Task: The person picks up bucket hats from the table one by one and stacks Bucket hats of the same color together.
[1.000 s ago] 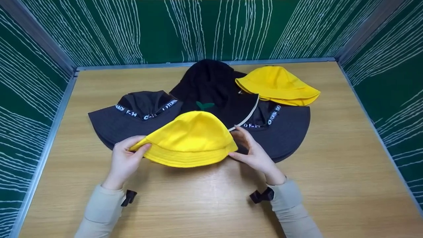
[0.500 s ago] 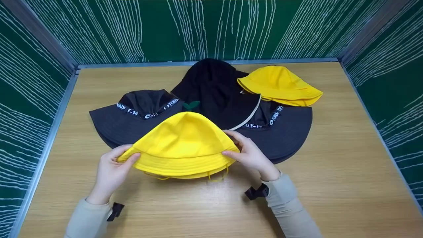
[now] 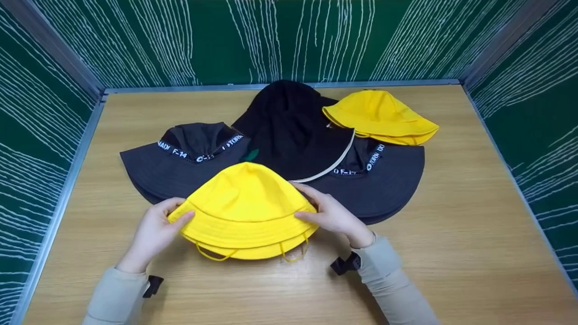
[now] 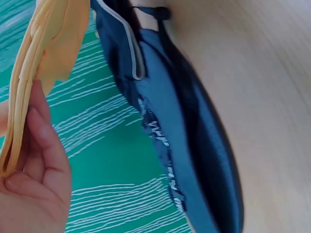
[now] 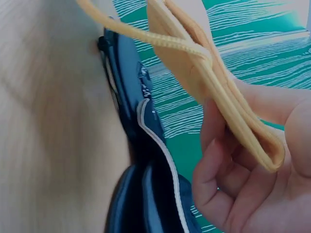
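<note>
A yellow bucket hat with a green sprout on its crown is held above the table, its yellow cord loops hanging below the brim. My left hand pinches the brim at the left end, thumb in front. At the other end my right hand pinches the brim the same way. The left wrist view shows the folded brim between thumb and fingers. In the right wrist view, the brim edge lies between thumb and curled fingers, with a cord running from it.
Behind the held hat lie a dark hat with a lettered band at left, a black hat with a pale edge in the middle, another dark lettered hat at right, and a second yellow hat resting on top. Green walls enclose the wooden table.
The held yellow hat has come nearer the front and slightly left, tilting so its lower brim and cords show. Both hands moved with it; the right hand now pinches the brim more fully.
</note>
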Tool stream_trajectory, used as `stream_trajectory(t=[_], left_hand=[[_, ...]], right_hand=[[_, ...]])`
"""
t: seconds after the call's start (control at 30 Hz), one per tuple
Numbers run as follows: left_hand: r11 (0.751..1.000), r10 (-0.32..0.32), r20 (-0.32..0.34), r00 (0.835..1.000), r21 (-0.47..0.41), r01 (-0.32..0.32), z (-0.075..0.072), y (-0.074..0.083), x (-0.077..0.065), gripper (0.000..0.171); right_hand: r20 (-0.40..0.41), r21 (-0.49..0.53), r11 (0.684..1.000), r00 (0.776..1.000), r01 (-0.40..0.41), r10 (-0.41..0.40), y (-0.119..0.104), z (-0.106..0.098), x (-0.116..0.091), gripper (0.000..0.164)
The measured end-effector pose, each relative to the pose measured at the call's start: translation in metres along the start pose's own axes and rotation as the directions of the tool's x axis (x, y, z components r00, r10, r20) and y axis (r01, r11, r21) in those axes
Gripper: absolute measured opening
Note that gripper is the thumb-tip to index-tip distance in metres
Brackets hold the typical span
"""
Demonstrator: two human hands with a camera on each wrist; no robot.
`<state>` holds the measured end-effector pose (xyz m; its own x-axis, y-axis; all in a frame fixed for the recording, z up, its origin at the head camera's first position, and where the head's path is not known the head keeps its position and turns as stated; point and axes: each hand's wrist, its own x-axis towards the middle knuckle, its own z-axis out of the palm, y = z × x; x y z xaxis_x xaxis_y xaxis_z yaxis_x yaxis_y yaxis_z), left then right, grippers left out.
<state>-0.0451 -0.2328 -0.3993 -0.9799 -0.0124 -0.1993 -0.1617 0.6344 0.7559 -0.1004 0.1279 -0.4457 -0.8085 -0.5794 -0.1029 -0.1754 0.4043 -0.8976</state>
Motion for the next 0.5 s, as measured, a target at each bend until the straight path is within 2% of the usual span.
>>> stream_trajectory(t=[0.23, 0.33, 0.5], left_hand=[[0.999, 0.004, -0.005, 1.000, 0.052, -0.004, 0.009, -0.008, 0.007, 0.041], [0.998, -0.004, 0.031, 1.000, 0.069, 0.002, 0.011, -0.010, 0.010, 0.042], [0.995, -0.016, 0.110, 0.994, 0.095, 0.006, 0.011, -0.013, 0.016, 0.043]], right_hand=[[-0.041, -0.001, 1.000, 0.999, -0.019, 0.019, 0.009, 0.010, 0.006, 0.059], [-0.055, -0.018, 1.000, 0.998, -0.023, 0.022, 0.013, 0.014, 0.008, 0.057], [-0.030, -0.067, 0.998, 0.999, -0.013, 0.011, 0.016, 0.018, 0.010, 0.055]])
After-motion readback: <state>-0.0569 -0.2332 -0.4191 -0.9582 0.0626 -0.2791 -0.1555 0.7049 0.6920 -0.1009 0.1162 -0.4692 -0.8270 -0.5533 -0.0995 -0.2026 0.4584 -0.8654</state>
